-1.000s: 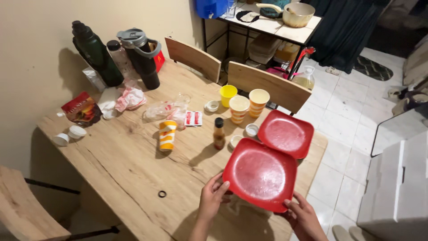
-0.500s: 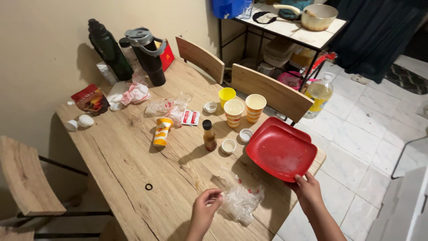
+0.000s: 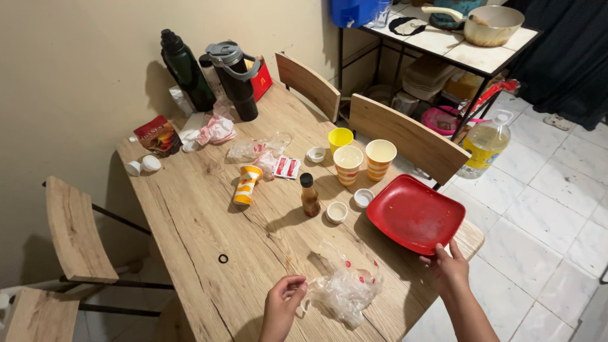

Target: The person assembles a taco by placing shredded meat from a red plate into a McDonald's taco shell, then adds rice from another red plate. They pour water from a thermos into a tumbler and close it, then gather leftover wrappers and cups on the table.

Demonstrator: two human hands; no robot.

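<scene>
- Head view looks down on your two hands at the near edge of the wooden counter [image 3: 209, 209].
- Your right hand [image 3: 451, 269] has its fingertips on the near rim of the red square plate [image 3: 415, 215]; the fingers are loosely spread along that rim, and you cannot tell from here whether the thumb is hooked under it.
- That plate sits at the right end of the counter, tilted a little, with its near right corner hanging past the edge. It lies straight ahead of your right hand, on the far side of it.
- Your left hand [image 3: 283, 303] is curled, fingertips drawn together at the left edge of the crumpled clear plastic bag [image 3: 347, 288]; it looks like a pinch on the film, though the contact is small and hard to confirm.
- The bag lies just to the right of your left hand, between your two hands, with its long axis running from the near left to the far right, toward the plate.
- Your left hand is the nearer one to the bag; your right is apart from it.
- Farther off stand a small brown sauce bottle [image 3: 310, 196] and two small white dip cups [image 3: 337, 212], just left of the plate.
</scene>
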